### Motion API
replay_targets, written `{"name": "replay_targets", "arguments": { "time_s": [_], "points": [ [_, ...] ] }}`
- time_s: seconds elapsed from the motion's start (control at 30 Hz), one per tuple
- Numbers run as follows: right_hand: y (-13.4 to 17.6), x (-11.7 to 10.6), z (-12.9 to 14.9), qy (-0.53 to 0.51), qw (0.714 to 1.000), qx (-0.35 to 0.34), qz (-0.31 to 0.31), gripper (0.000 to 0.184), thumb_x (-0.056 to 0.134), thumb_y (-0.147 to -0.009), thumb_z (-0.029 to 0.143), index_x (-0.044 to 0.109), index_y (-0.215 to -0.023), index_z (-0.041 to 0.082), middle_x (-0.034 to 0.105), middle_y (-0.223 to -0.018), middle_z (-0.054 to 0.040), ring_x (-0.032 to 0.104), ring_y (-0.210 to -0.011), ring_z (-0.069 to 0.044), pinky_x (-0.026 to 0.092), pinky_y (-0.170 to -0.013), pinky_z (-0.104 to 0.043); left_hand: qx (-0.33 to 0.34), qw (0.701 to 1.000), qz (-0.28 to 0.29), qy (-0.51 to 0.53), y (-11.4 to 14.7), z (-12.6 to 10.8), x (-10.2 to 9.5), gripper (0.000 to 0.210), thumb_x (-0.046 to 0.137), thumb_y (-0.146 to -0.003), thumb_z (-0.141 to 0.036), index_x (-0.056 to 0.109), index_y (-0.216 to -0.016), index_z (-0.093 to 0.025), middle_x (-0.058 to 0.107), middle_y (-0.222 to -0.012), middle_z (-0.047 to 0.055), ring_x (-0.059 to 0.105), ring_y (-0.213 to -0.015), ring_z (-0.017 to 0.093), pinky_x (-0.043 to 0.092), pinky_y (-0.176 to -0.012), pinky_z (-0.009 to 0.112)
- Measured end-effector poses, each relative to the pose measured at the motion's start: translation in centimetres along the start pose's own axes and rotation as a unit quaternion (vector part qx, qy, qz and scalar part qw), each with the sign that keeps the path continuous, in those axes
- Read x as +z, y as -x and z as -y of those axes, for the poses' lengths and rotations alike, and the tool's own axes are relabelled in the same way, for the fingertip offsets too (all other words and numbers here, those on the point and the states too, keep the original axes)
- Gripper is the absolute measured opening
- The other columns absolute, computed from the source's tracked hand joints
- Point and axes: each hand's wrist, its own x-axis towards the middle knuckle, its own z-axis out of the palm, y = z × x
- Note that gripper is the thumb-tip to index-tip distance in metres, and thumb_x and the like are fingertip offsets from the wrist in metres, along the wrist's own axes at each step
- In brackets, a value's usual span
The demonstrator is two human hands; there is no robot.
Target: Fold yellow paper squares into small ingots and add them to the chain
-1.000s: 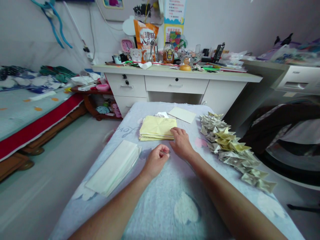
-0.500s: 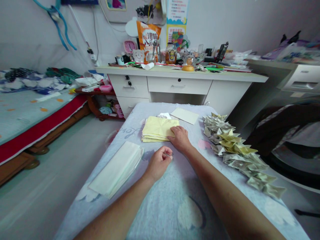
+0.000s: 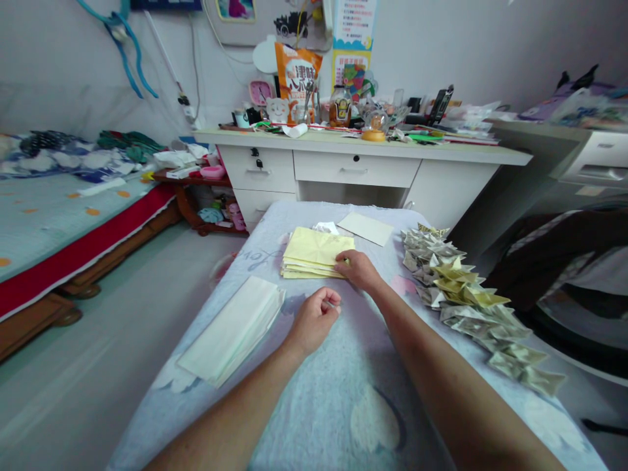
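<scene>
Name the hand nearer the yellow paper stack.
Right. The right hand is at the near right corner of the yellow paper stack; the left hand is apart, nearer the camera.

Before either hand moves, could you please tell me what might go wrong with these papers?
The right hand is at the near right corner of the yellow paper stack; its loose sheets could slip out of line or crease.

The folded paper pieces lie to the right of the right forearm, so an outward swing might scatter some.

Pale walls (image 3: 451,46), grey floor (image 3: 122,360), white drawered desk (image 3: 260,157), wooden-framed bed (image 3: 59,222) at left.
</scene>
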Motion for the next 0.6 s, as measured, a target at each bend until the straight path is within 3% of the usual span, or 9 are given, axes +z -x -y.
{"name": "replay_targets", "arguments": {
  "time_s": [0.13, 0.27, 0.33, 0.43, 0.6],
  "points": [
    [0.2, 0.1, 0.1, -0.019, 0.999, -0.007, -0.033, 0.016, 0.057, -0.082, 0.023, 0.070, -0.090, 0.019, 0.071, -0.094, -0.0040, 0.062, -0.089, -0.018, 0.044, -0.082, -0.028, -0.005, 1.000, 0.011, -0.008, 0.1, -0.2, 0.0, 0.012, 0.054, -0.076, -0.021, 0.056, -0.087, -0.018, 0.052, -0.066, -0.004, 0.046, -0.056, 0.009, 0.036, -0.055, 0.021],
    [1.1, -0.4, 0.6, -0.030, 0.993, -0.010, -0.115, 0.024, 0.045, -0.088, 0.023, 0.067, -0.097, 0.018, 0.066, -0.106, -0.0073, 0.055, -0.104, -0.020, 0.037, -0.094, -0.033, -0.003, 1.000, 0.010, -0.008, 0.1, -0.2, 0.1, 0.012, 0.054, -0.076, -0.021, 0.056, -0.088, -0.018, 0.053, -0.068, -0.004, 0.048, -0.058, 0.009, 0.037, -0.057, 0.021],
    [1.7, -1.2, 1.0, -0.072, 0.979, -0.028, -0.190, 0.021, 0.047, -0.087, 0.025, 0.067, -0.090, 0.018, 0.066, -0.097, -0.0076, 0.056, -0.096, -0.020, 0.039, -0.091, -0.033, -0.006, 1.000, 0.007, -0.007, 0.1, -0.2, 0.1, 0.013, 0.055, -0.075, -0.021, 0.056, -0.088, -0.018, 0.054, -0.068, -0.003, 0.049, -0.058, 0.010, 0.038, -0.057, 0.022],
    [3.0, -3.0, 1.4, -0.149, 0.957, -0.027, -0.246, 0.019, 0.048, -0.086, 0.027, 0.064, -0.084, 0.018, 0.064, -0.086, -0.0058, 0.057, -0.085, -0.019, 0.042, -0.080, -0.030, -0.001, 1.000, -0.006, -0.008, 0.2, -0.2, 0.1, 0.014, 0.056, -0.074, -0.021, 0.057, -0.088, -0.018, 0.056, -0.071, -0.002, 0.052, -0.063, 0.011, 0.040, -0.060, 0.022],
    [6.2, -5.4, 1.3, -0.324, 0.925, 0.013, -0.200, 0.018, 0.053, -0.084, 0.035, 0.058, -0.079, 0.019, 0.056, -0.068, 0.0015, 0.050, -0.063, -0.013, 0.038, -0.059, -0.024, 0.002, 0.996, -0.083, 0.041, 0.1, -0.7, -0.1, 0.040, 0.065, -0.071, -0.026, 0.051, -0.107, -0.019, 0.055, -0.114, 0.007, 0.056, -0.092, 0.016, 0.046, -0.076, 0.027]
  ]
}}
